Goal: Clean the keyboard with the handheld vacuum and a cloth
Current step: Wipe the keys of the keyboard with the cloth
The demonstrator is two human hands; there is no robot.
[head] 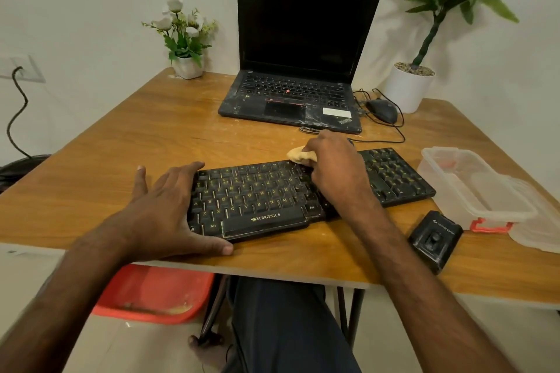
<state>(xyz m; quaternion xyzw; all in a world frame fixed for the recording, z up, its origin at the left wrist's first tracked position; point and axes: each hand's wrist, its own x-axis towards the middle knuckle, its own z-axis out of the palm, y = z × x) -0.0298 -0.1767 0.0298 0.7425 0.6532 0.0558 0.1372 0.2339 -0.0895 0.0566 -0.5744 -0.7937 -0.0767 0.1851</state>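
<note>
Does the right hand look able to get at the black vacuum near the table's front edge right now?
Probably yes: the vacuum lies close beside the right forearm with nothing between them, but the right hand grips the cloth and would have to let go first.

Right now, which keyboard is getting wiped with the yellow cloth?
The flat black Zebronics keyboard nearest the person: the right hand presses the crumpled yellow cloth on it. Nobody touches the keyboard of the open black laptop behind.
</note>
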